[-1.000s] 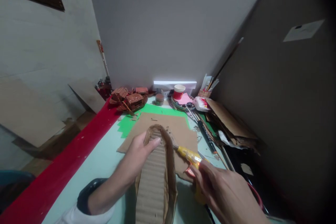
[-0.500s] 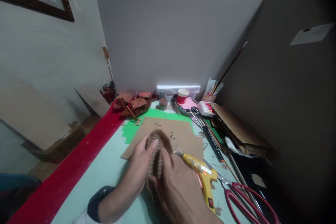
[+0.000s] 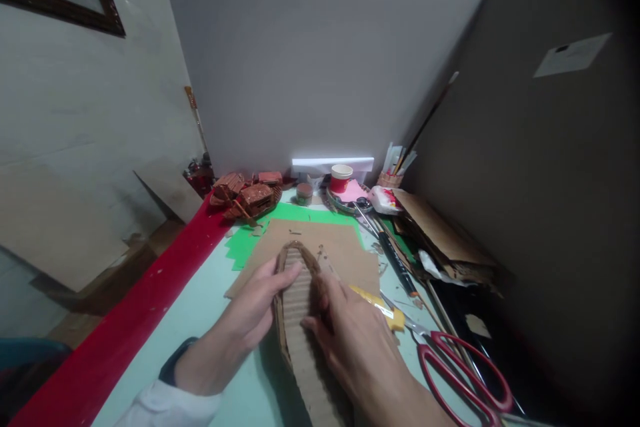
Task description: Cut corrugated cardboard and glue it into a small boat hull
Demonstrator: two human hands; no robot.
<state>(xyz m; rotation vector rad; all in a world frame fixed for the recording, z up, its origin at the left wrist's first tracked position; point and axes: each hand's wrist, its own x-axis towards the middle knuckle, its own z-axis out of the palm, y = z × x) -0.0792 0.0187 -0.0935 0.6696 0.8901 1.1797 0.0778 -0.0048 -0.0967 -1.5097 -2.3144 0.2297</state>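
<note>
A long piece of corrugated cardboard (image 3: 299,320) with raised edges and a rounded far end lies between my two hands. My left hand (image 3: 255,297) grips its left edge, the thumb resting on the ridged inner face. On the opposite side my right hand (image 3: 350,333) holds the right edge, fingers curled round the raised strip. Beside the right hand is a yellow glue gun (image 3: 390,310), partly hidden by that hand. A flat cardboard sheet (image 3: 340,240) lies beneath the far end of the piece.
Scissors with red handles (image 3: 465,373) lie at the right. Brown cardboard boat models (image 3: 255,200) stand at the back left. A red paper cup (image 3: 341,178) sits on a cluttered tray. Stacked cardboard (image 3: 445,233) and a black-handled brush (image 3: 397,263) are on the right.
The cardboard piece has tilted so more of its ridged inside shows. My right hand has shifted right along its edge and now covers more of the glue gun. The view has turned slightly.
</note>
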